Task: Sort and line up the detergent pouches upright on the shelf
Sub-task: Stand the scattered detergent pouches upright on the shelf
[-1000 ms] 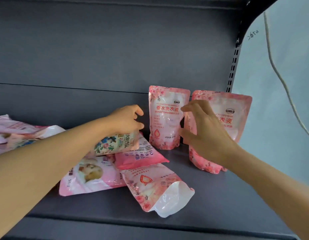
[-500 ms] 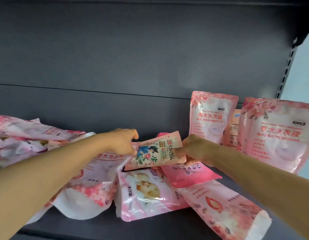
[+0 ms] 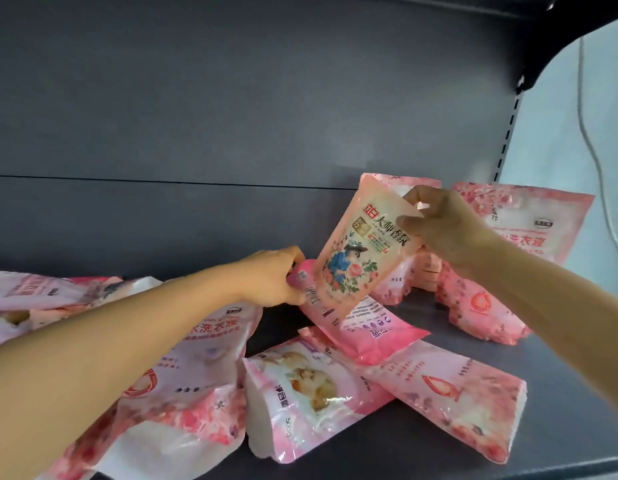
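Right hand (image 3: 446, 230) grips floral pouch (image 3: 359, 258), grey shelf (image 3: 439, 445)

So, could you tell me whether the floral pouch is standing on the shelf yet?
No. The right hand holds the floral pouch tilted, above lying pouches.

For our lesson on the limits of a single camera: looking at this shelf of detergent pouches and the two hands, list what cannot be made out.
- Head view: the upright pouch behind is mostly covered by the floral pouch that the right hand holds.
- The far-right upright pouch: the right arm hides part of its print.
- The left pile of pouches is cut off by the picture's edge.
- The left hand: its fingertips are hidden behind the pink pouch.
- The fine print is too small to read.
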Demonstrator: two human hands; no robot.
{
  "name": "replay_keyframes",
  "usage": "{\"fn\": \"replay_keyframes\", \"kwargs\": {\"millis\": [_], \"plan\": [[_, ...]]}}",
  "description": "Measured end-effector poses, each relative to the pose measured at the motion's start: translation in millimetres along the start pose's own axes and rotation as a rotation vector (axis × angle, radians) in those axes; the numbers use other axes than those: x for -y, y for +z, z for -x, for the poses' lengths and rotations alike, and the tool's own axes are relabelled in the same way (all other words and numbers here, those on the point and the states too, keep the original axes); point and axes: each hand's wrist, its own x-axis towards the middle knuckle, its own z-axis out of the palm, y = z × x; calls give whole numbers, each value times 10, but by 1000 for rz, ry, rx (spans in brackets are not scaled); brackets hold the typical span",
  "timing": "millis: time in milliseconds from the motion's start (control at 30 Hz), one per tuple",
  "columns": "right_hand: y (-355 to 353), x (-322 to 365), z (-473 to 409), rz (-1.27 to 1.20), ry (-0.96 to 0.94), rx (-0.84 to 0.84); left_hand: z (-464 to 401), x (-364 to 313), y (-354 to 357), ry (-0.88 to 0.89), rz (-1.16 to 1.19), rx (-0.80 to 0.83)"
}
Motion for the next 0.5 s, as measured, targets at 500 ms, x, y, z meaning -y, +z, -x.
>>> {"fn": "replay_keyframes", "kwargs": {"millis": [500], "plan": [[-646,-600,-27,593,-190,-151,-53,-416,342,494,-588,-52]]}}
